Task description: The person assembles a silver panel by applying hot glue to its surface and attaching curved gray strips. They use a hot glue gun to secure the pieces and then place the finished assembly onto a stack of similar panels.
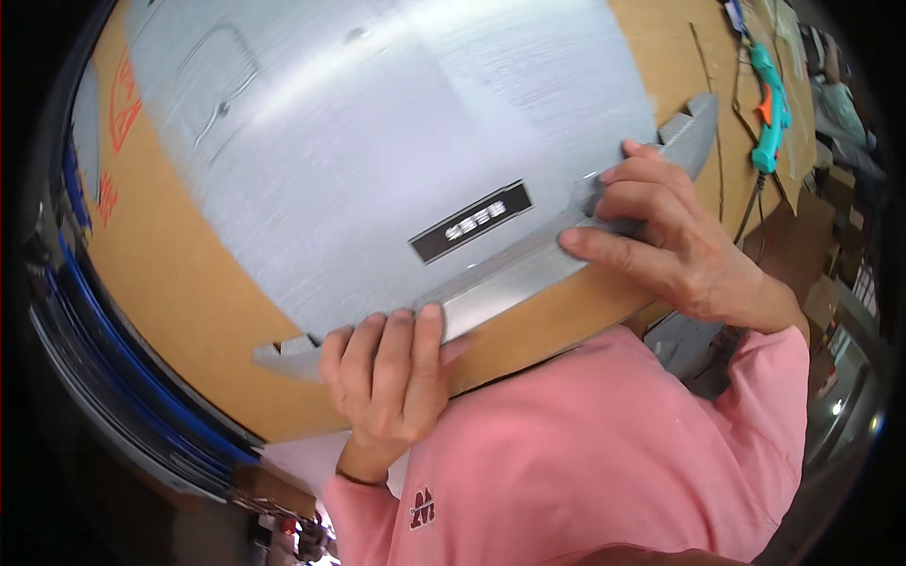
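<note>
Apart, left hand (389, 387), right hand (687, 243), touching strip (505, 291)

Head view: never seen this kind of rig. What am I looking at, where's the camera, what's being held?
There's no robot, just a person's two bare hands in pink sleeves. The single picture comes from a fisheye camera worn on the head, looking down, so straight edges bend near the rim. On the brown tabletop lies a large silvery sheet with a black label. The left hand and right hand are both on the silvery strip along its near edge; gripping or just pressing, I can't tell. A teal tool with an orange trigger lies to the right.
</note>
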Action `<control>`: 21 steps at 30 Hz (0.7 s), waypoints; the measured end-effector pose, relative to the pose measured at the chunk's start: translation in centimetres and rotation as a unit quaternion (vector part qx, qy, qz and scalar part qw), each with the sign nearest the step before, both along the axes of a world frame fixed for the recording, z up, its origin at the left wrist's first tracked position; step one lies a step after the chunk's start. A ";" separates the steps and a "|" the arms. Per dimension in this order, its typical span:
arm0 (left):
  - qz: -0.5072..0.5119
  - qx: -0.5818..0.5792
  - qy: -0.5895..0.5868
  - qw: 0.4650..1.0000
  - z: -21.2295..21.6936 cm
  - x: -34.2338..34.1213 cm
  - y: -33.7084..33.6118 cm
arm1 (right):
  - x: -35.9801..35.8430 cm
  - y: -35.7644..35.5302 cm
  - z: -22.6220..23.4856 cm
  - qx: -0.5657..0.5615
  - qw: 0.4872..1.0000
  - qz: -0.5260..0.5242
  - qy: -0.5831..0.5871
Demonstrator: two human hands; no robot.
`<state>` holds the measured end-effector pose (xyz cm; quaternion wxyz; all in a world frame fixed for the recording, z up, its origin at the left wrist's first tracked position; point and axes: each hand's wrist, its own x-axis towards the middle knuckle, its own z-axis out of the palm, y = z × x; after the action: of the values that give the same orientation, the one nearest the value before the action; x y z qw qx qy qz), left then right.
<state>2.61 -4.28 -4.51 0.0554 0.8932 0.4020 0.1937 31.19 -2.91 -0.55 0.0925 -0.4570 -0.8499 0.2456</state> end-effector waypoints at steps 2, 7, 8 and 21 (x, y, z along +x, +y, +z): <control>0.000 -0.013 0.012 1.000 0.4 0.1 0.0 | 0.3 0.1 0.3 0.002 1.000 0.013 -0.011; 0.003 -0.015 0.035 0.999 0.4 0.1 -0.1 | 0.5 0.0 -0.6 0.043 0.999 0.030 -0.016; 0.004 -0.014 0.036 0.999 0.3 0.1 -0.2 | 0.5 0.0 -0.7 0.044 0.999 0.027 -0.014; 0.001 0.009 0.121 0.993 1.4 1.4 -0.2 | -1.0 -0.1 0.1 0.021 0.998 0.017 -0.057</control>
<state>4.01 -4.48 -3.14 -0.0021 0.9101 0.4050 0.0875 30.17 -3.03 -0.41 0.0488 -0.4538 -0.8664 0.2026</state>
